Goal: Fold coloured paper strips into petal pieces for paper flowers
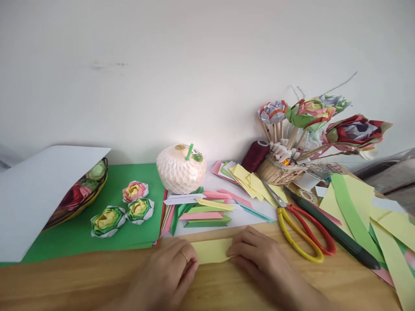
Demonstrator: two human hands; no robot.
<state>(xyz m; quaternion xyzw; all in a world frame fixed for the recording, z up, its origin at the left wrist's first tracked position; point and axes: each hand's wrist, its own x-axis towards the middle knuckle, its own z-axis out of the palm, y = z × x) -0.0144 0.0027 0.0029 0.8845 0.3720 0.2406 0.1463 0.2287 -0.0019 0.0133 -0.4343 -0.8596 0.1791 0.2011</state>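
A small yellow paper strip (212,251) lies level just above the wooden table (214,289), between my two hands. My left hand (173,268), with a ring on one finger, pinches its left end. The right end is held between the thumb and fingers of my right hand (254,255). Beyond the strip, folded paper pieces in pink, green, yellow and white (207,208) lie on a white sheet. Scissors with red and yellow handles (300,233) rest to the right of my right hand.
Three paper flowers (138,210) sit on green paper (129,237) at left, beside a basket (94,196) partly under a white sheet (48,181). A white round ornament (181,172), maroon thread (256,155), flower pot (275,172), dark cutter (343,237) and yellow sheets (389,250) stand or lie around.
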